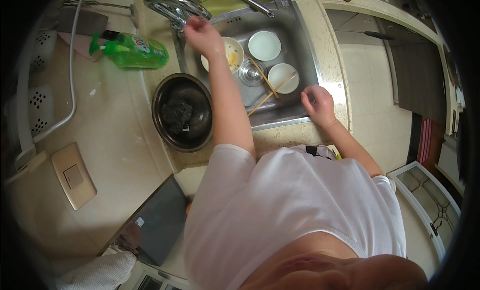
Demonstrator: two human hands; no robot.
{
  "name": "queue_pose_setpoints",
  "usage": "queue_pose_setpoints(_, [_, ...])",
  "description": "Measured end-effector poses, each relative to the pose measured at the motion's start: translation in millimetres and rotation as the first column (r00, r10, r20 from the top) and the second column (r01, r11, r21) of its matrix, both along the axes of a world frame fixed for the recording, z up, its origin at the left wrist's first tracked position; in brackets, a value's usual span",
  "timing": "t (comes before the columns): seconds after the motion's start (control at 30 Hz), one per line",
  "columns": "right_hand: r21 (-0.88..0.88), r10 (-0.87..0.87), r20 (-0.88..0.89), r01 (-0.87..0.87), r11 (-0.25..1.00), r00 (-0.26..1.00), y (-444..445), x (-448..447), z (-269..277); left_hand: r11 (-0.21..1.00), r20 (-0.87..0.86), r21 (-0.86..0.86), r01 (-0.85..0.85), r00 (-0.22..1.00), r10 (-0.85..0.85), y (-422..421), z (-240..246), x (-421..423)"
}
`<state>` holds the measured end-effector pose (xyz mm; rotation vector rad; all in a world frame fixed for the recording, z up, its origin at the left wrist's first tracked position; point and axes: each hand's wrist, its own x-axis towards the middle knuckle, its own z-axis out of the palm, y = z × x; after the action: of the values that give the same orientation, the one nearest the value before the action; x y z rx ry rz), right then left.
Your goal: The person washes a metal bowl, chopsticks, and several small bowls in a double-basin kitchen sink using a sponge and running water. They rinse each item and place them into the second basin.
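Note:
My left hand is raised at the chrome faucet; its fingers overlap the faucet, and whether they grip it is hidden. My right hand hovers by the right rim of the stainless steel sink, fingers loosely bent, with nothing in it. Closest to it is a white bowl, with two wooden chopsticks crossing at its edge. Behind that sits another pale bowl. A bowl with yellow food residue is partly covered by my left forearm. Between them lies the drain strainer.
Left of the sink, a dark metal basin holds a grey scrubber. A green pump bottle lies near a cleaver. A steel handle juts over the sink's far side. On the right stands a glazed door.

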<state>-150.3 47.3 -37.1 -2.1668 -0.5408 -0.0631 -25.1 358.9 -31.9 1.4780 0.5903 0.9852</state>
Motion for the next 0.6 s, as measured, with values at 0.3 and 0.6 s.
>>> queue_pose_setpoints(0.3, [0.055,0.001,-0.01,-0.001,0.998,1.0,-1,0,-2,0.956,-0.162,0.125,-0.265,0.945,0.283,63,-15,29])
queue_pose_setpoints(0.6, [0.02,0.013,-0.019,-0.013,1.0,1.0,-2,0,-3,0.817,-0.205,0.534,-0.217,0.905,0.374,35,-5,2])
